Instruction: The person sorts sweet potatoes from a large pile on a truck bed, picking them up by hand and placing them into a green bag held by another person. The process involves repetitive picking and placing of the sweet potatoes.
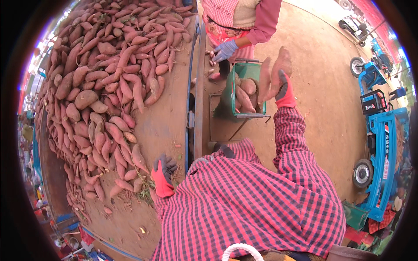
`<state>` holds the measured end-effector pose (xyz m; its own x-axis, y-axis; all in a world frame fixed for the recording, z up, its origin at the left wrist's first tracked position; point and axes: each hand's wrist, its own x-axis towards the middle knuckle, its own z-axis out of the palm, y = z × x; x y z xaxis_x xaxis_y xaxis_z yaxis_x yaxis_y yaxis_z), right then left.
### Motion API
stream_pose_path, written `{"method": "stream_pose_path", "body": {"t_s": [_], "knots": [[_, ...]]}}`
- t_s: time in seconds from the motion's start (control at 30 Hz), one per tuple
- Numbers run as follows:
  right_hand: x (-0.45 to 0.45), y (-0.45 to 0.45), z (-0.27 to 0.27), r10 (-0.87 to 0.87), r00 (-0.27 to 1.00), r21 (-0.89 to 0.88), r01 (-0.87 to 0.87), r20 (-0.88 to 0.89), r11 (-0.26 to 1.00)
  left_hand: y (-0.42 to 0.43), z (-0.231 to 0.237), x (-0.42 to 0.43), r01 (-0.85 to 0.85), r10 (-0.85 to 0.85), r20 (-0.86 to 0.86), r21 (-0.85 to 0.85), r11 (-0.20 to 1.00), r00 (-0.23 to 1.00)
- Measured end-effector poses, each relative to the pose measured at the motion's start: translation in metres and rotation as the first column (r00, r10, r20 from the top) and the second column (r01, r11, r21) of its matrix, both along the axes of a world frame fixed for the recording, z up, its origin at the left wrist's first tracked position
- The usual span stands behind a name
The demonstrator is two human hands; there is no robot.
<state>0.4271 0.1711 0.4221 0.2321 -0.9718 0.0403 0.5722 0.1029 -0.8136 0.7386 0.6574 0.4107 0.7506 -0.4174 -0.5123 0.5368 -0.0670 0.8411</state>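
My right hand (286, 88), in a red and dark grey glove, grips a long sweet potato (280, 65) at the right rim of a green bin (228, 94). Beside it a second sweet potato (265, 80) is blurred; whether my fingers hold that one too is unclear. Several large sweet potatoes (244, 98) lie inside the bin. My left hand (164, 173), gloved alike, is over the edge of a cargo bed (160, 130), fingers loosely bent and apart, with nothing seen in it. A big heap of sweet potatoes (107, 81) covers much of that bed, close to this hand.
Across the bin stands another person (235, 19), whose gloved hand (225, 50) is near small sweet potatoes by the bed's side rail (198, 98). A metal frame (212, 130) lies beside the bin. Blue cargo tricycles (380, 163) are parked at right.
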Motion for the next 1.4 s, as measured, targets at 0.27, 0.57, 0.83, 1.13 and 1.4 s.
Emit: {"method": "stream_pose_path", "body": {"t_s": [0.27,0.57,0.83,1.13,1.4], "knots": [[0.042,0.053,0.037,0.426,0.859,0.035,-0.454,0.284,0.890,-0.008,0.005,0.006,0.045,-0.045,-0.001,0.012,0.999,0.999],[0.117,0.128,0.047,0.669,0.742,0.260,-0.655,0.042,0.710,-0.041,0.025,0.011,0.229,-0.232,-0.002,-0.149,0.962,0.973],[0.157,0.225,0.103,0.914,0.279,0.025,-0.954,-0.295,0.299,-0.099,0.066,0.026,0.291,-0.220,0.200,-0.468,0.835,0.955],[0.157,0.238,0.084,0.176,0.245,-0.220,-0.964,-0.953,0.149,-0.052,0.091,0.016,0.277,-0.585,-0.027,-0.862,0.424,0.811],[0.214,0.221,0.043,-0.119,0.542,-0.436,-0.772,-0.832,-0.463,-0.050,0.111,-0.008,0.801,-0.796,0.148,-0.247,0.545,0.587]]}}
